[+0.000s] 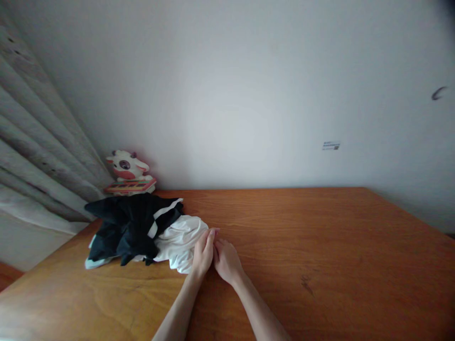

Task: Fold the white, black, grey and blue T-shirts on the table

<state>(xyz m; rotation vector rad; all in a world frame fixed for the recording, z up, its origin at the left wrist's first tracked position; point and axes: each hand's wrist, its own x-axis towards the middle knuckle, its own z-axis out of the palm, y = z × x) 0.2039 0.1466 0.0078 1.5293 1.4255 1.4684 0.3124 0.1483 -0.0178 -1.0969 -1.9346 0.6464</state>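
Note:
My left hand (203, 252) and my right hand (227, 261) rest together on the wooden table, palms turned inward and fingers closed against each other. Nothing shows between them, though the inner sides of the fingers are hidden. Right beside my left hand lies a crumpled white cloth garment (182, 239), its edge meeting the hand. A bunched black garment (133, 225) with a white stripe lies to its left, partly over other cloth. A pale blue-grey cloth edge (96, 263) peeks out below the black one.
At the back left corner a cow-shaped toy (128, 168) with a small keyboard (131, 185) stands behind the garments. A curtain (39, 156) hangs along the left side. The wooden table (305, 232) ends at a white wall (241, 94) bearing a small label (331, 145).

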